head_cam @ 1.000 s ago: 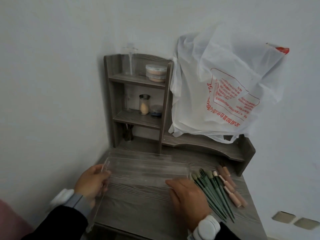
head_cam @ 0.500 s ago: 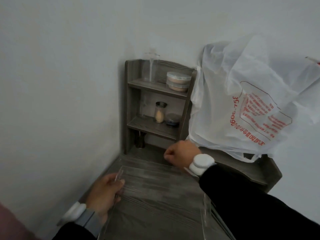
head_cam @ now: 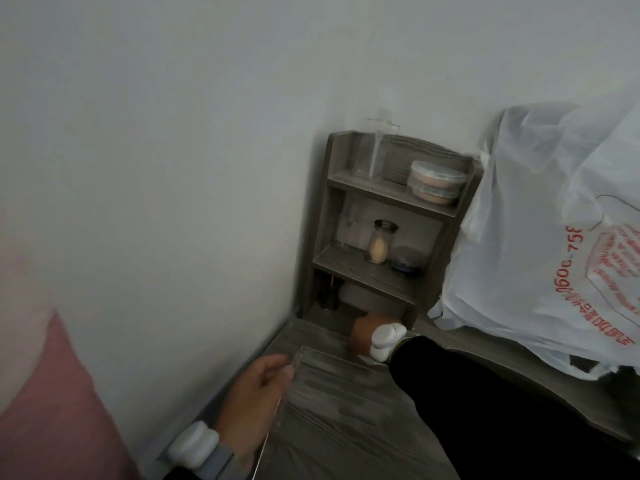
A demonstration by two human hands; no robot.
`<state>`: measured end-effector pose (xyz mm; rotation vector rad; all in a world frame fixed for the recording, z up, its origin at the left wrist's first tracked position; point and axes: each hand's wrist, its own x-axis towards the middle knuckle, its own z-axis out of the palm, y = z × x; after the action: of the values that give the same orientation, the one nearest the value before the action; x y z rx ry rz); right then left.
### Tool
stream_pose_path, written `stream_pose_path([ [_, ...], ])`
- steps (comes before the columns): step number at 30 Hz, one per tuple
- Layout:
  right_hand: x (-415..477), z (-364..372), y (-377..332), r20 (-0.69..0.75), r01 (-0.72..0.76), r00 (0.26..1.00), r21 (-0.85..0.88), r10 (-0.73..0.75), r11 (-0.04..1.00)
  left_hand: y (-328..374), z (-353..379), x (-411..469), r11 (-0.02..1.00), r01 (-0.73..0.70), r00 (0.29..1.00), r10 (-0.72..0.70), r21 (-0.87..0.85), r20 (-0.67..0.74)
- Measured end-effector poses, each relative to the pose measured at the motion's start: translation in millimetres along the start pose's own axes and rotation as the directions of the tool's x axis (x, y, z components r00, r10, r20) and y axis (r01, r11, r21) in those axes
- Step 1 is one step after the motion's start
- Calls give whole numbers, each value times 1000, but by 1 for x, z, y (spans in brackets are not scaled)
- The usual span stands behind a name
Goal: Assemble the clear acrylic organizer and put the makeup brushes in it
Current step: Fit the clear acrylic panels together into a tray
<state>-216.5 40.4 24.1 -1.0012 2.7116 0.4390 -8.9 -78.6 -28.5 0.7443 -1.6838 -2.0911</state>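
The clear acrylic organizer tray (head_cam: 329,359) lies on the grey wood desk (head_cam: 346,445), hard to make out against the grain. My left hand (head_cam: 254,400) grips the tray's left wall, fingers curled around its edge. My right hand (head_cam: 362,332) is stretched past the tray's far rim into the gap under the lowest shelf. Only its back and the white wristband show, and its fingers are hidden. My dark right sleeve covers the right half of the desk. No makeup brushes are in view.
A small grey shelf unit (head_cam: 381,209) stands in the corner with two stacked round tubs (head_cam: 436,181), a glass jar (head_cam: 381,242) and a dark cup (head_cam: 329,296) below. A white plastic bag (head_cam: 554,237) hangs to the right. A pink cushion (head_cam: 52,410) sits at the lower left beside the wall.
My right hand has left the tray and reached forward, going under the lowest shelf. My left hand has kept its hold on the tray's left wall. The view has swung left, losing the brushes.
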Motion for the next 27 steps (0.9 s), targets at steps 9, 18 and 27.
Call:
stream_pose_path([
  [9,-57,-31,14,-246,83,969,193,-34,978,20,-5,-7,993,50,993,-61,-107,-99],
  [18,-173,-14,27,-562,250,827,334,-21,909,39,-2,-25,1000,27,993,-27,0,-112],
  [27,-247,34,28,-572,264,819,302,-47,916,27,-10,-52,990,132,990,-128,49,-64],
])
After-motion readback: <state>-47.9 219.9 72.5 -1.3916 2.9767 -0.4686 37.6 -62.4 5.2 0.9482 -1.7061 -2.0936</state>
